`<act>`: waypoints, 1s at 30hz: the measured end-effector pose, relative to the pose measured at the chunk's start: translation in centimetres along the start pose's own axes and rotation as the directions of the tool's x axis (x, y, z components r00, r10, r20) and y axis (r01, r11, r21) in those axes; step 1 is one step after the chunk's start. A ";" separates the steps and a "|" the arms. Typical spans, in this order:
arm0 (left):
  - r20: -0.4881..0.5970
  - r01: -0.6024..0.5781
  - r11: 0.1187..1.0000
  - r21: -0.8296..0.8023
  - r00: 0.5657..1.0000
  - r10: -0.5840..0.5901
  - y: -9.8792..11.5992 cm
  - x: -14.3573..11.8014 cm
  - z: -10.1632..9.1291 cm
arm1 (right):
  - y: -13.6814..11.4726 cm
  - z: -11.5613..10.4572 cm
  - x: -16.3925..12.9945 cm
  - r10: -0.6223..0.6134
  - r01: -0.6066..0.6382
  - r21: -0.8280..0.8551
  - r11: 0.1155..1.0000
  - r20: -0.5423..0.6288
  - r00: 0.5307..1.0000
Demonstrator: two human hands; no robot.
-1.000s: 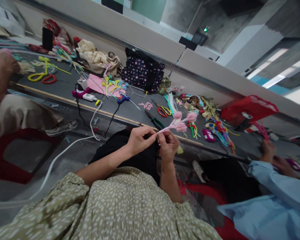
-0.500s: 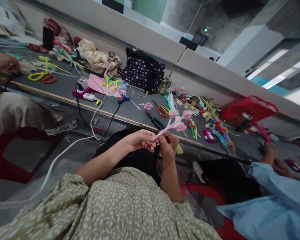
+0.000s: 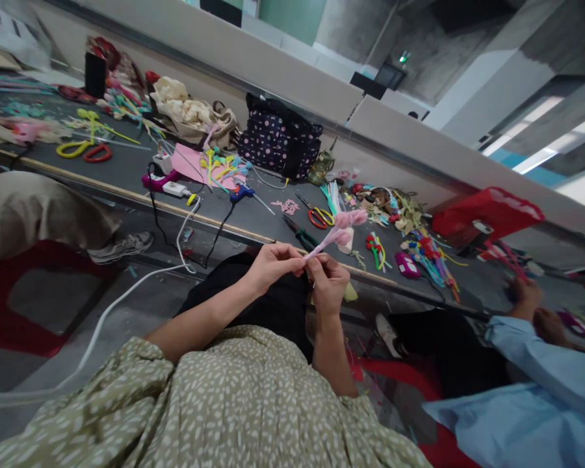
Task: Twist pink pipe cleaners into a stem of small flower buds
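I hold a pink pipe-cleaner flower sprig (image 3: pixel 340 227) with fuzzy pink buds at its top, in front of the dark table's near edge (image 3: pixel 224 227). My left hand (image 3: pixel 273 263) pinches the lower end of its stem from the left. My right hand (image 3: pixel 329 283) grips the same stem end from the right, fingers curled. The two hands touch each other around the stem. The buds are blurred and bunched together above green pliers (image 3: pixel 299 235).
Red-and-yellow scissors (image 3: pixel 316 214), a blue glue gun (image 3: pixel 241 192), a white power strip (image 3: pixel 173 188) with cables, a dotted black bag (image 3: pixel 277 138), pipe-cleaner heaps (image 3: pixel 429 250) and a red basket (image 3: pixel 485 211) lie on the table. A person in a blue sleeve (image 3: pixel 541 370) sits right; another person's knee (image 3: pixel 34 211) left.
The sprig has turned in my fingers and its buds moved up and closer together. The hand of the person on the left has left the table's far left end.
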State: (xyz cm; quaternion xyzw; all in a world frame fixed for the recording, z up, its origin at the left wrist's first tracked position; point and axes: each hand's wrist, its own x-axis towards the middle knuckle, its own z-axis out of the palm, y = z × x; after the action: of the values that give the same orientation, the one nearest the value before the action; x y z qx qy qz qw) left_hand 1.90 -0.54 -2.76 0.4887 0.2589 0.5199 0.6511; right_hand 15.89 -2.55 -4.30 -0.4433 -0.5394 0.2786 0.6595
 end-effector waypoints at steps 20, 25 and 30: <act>0.193 0.236 0.968 -0.085 0.957 -0.217 0.0 0.4 -1.1 | 0.6 0.0 0.2 -0.081 0.081 -0.005 0.997 -0.006 0.997; 0.414 0.470 0.866 -0.168 0.831 -0.371 -0.3 0.6 -1.9 | 1.0 -0.5 0.3 -0.045 0.038 0.080 0.996 0.086 0.995; 0.402 0.492 0.850 -0.186 0.828 -0.391 -0.6 0.7 -2.1 | 1.3 -0.6 0.3 -0.007 -0.009 0.116 0.993 0.135 0.991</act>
State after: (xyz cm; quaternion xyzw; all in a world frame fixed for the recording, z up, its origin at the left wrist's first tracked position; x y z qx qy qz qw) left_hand 0.65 0.87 -4.00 0.4011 0.1693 0.2894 0.8524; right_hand 16.72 -1.85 -5.36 -0.3844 -0.5652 0.3394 0.6462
